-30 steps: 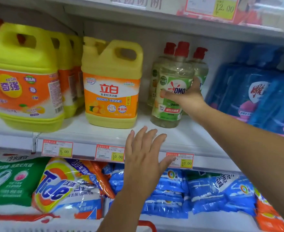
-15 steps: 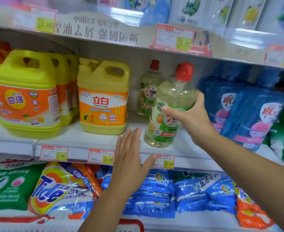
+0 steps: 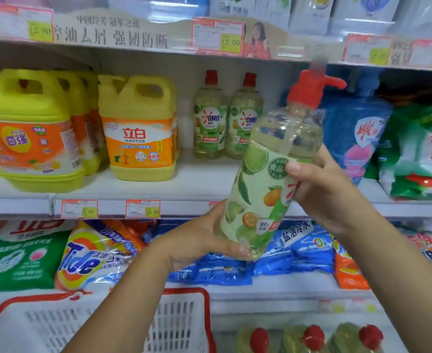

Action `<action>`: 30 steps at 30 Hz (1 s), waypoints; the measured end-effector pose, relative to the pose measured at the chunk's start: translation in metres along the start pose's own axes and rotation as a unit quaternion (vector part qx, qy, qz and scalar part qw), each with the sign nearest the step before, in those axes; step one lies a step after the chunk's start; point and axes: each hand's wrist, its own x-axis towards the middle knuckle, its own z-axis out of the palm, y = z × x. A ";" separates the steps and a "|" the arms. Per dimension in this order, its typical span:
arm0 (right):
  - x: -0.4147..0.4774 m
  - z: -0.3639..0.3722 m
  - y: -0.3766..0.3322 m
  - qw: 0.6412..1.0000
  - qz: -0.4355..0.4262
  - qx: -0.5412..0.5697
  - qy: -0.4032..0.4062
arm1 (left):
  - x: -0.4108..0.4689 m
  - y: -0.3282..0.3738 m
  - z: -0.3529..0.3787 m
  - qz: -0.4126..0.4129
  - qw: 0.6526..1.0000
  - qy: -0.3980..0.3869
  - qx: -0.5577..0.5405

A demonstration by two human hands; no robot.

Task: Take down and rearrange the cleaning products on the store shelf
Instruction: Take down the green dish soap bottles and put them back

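The bottle (image 3: 258, 174) is off the shelf (image 3: 197, 184), in the air before its front edge. It is tilted, with the red pump cap toward 1 o'clock and the base toward 7. The right grip (image 3: 321, 192) is wrapped round its middle from 3 o'clock, fingers curled over the label. The left grip (image 3: 204, 240) cups the base from 8 o'clock, thumb across the bottom. Behind it at 10 o'clock the Omo pair (image 3: 227, 121) stands upright, side by side, at the back of the shelf. A yellow jug (image 3: 138, 128) is just beside them at 9, with the big jugs (image 3: 26, 131) farther that way. At 2 o'clock a blue pouch (image 3: 357, 131) stands on the shelf, partly covered by the bottle's neck and cap, and a green bag (image 3: 418, 149) lies beyond it at 3. Price tags (image 3: 143, 208) line the shelf edge, part of which the bottle hides. Below, a Tide bag (image 3: 92, 253) sits at 8 o'clock and blue bags (image 3: 299, 245) at 6, behind the bottle's base. Lowest, a white basket (image 3: 179, 319) with a red rim lies at 7, and blurred red-capped bottles (image 3: 311, 337) at 5.
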 end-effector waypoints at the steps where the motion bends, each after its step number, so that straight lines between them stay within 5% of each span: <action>1: -0.006 -0.004 0.007 1.000 0.016 0.013 0.002 | 0.001 -0.008 0.006 -0.005 1.000 0.008 -0.018; 3: -0.014 -0.010 0.013 0.998 0.049 0.002 0.024 | 0.005 -0.022 0.019 -0.005 0.999 0.038 -0.016; 8: -0.020 -0.015 0.003 0.963 0.065 -0.235 0.115 | 0.015 -0.037 0.064 0.038 0.976 0.196 0.092; 10: -0.022 -0.021 0.008 0.962 0.045 -0.209 0.172 | 0.020 -0.037 0.076 0.067 0.956 0.244 0.149; 14: -0.025 -0.045 0.005 0.981 0.016 -0.107 0.160 | 0.022 -0.023 0.069 0.037 0.962 0.186 0.195; 19: -0.028 -0.065 -0.002 0.998 0.010 0.041 0.049 | 0.019 -0.012 0.061 0.010 0.999 0.041 0.030; 22: -0.031 -0.065 -0.010 0.996 0.041 -0.047 0.070 | 0.022 -0.016 0.069 0.040 0.991 0.119 0.033; 26: -0.038 -0.066 -0.014 0.980 0.037 -0.151 0.124 | 0.026 -0.013 0.078 0.104 0.947 0.248 0.177; 30: -0.043 -0.074 -0.010 0.988 0.036 -0.111 0.102 | 0.021 -0.003 0.059 0.046 0.971 0.157 0.174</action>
